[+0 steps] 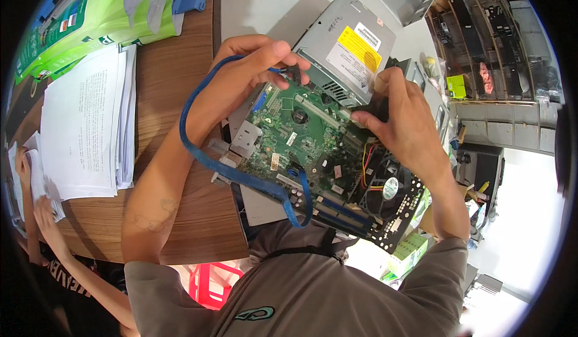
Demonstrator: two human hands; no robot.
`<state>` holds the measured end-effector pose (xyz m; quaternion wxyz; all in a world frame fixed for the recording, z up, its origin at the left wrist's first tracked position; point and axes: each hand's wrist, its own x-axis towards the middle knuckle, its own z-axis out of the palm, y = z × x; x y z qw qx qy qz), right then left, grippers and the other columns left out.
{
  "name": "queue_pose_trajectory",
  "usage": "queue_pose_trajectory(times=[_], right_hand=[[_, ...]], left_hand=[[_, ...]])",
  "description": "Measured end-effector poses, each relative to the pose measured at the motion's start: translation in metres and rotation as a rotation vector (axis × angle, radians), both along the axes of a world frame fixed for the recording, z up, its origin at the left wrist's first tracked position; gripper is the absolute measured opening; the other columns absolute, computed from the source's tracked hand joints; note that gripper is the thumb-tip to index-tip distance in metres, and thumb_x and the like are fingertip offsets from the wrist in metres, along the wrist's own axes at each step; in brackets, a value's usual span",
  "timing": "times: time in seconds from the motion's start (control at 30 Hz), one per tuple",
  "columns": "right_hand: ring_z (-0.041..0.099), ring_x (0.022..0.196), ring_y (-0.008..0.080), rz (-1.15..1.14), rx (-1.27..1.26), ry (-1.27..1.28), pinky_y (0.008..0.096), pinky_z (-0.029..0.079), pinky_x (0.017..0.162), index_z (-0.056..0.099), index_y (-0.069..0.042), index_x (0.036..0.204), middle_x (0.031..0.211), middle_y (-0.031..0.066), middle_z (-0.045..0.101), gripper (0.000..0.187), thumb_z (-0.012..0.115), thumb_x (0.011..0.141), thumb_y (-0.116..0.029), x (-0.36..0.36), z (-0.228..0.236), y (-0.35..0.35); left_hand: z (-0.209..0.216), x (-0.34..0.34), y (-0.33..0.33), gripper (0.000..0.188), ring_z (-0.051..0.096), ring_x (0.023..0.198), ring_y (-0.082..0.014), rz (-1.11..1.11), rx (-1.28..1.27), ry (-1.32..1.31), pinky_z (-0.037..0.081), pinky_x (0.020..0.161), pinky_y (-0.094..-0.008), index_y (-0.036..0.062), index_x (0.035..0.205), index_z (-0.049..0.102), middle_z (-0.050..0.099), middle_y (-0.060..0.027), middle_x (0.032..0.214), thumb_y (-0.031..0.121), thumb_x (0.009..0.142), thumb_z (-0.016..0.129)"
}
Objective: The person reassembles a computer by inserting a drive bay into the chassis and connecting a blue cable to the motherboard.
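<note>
My left hand [256, 66] is closed on one end of a blue SATA cable [189, 132], beside the left edge of a silver optical drive [343, 48]. From there the cable loops down past my forearm to a port on the green motherboard [307, 132] of an open computer case. At the drive's near right corner, my right hand [409, 120] grips with its fingers along the side and its thumb below. Something dark lies partly hidden between that thumb and forefinger. Close to this hand sits a black cooling fan [382, 189] with coloured wires.
A wooden table [162, 216] holds stacked papers [84, 126] and a green bag [102, 24] on the left. Another person's hands [45, 216] touch papers at far left. Metal shelves [481, 42] with parts stand at the right. A red stool [211, 286] is below.
</note>
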<state>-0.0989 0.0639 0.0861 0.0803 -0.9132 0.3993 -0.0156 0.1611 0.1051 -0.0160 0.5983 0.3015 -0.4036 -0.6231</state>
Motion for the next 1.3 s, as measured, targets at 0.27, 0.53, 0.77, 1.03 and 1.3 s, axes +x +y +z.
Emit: queue_pose_trajectory(times=[0.27,0.53,0.77,1.03,1.3], right_hand=[[0.066,0.075,0.0358,-0.073,0.164,-0.274,0.0407,0.05,0.065,0.039,-0.002,0.106,0.082,0.018,0.067,0.044,0.072,0.076,-0.003,-0.004,-0.012,-0.009],[0.066,0.1,0.023,-0.018,0.296,-0.305,0.0354,0.047,0.092,0.046,-0.004,0.111,0.102,0.0134,0.07,0.042,0.074,0.079,-0.002,-0.028,0.015,-0.028],[0.052,0.127,0.0317,0.131,0.108,-0.21,0.0392,0.041,0.107,0.047,-0.007,0.138,0.136,0.0106,0.056,0.08,0.083,0.066,-0.005,-0.072,0.014,-0.008],[0.066,0.103,0.0333,0.125,0.113,-0.37,0.0377,0.054,0.081,0.042,-0.014,0.141,0.116,0.0109,0.07,0.079,0.077,0.07,-0.003,-0.078,0.003,-0.009],[0.049,0.128,0.0356,0.198,0.1,-0.367,0.0429,0.041,0.107,0.035,-0.007,0.145,0.142,0.0143,0.051,0.08,0.076,0.076,-0.01,-0.096,-0.018,-0.01]], left_hand=[[-0.002,0.002,-0.002,0.033,0.068,0.09,-0.0239,-0.043,-0.013,-0.012,0.05,0.069,-0.0277,0.0043,0.09,0.065,0.07,-0.0175,0.102,0.035,0.099,0.057],[-0.01,0.006,-0.006,0.033,0.068,0.088,-0.0231,-0.07,-0.077,0.002,0.051,0.067,-0.0266,0.0036,0.092,0.064,0.07,-0.0174,0.102,0.034,0.1,0.056],[-0.013,0.008,-0.01,0.031,0.07,0.091,-0.0254,-0.107,-0.107,0.032,0.056,0.069,-0.0243,0.0022,0.096,0.069,0.071,-0.0187,0.105,0.031,0.101,0.056],[-0.02,0.013,-0.004,0.032,0.068,0.089,-0.0229,0.001,-0.017,-0.016,0.054,0.068,-0.0234,0.0043,0.091,0.062,0.069,-0.0163,0.102,0.034,0.101,0.054],[-0.014,0.007,-0.003,0.031,0.068,0.09,-0.0236,0.027,0.002,-0.013,0.054,0.071,-0.0238,0.0036,0.092,0.063,0.07,-0.0168,0.104,0.033,0.1,0.056]])
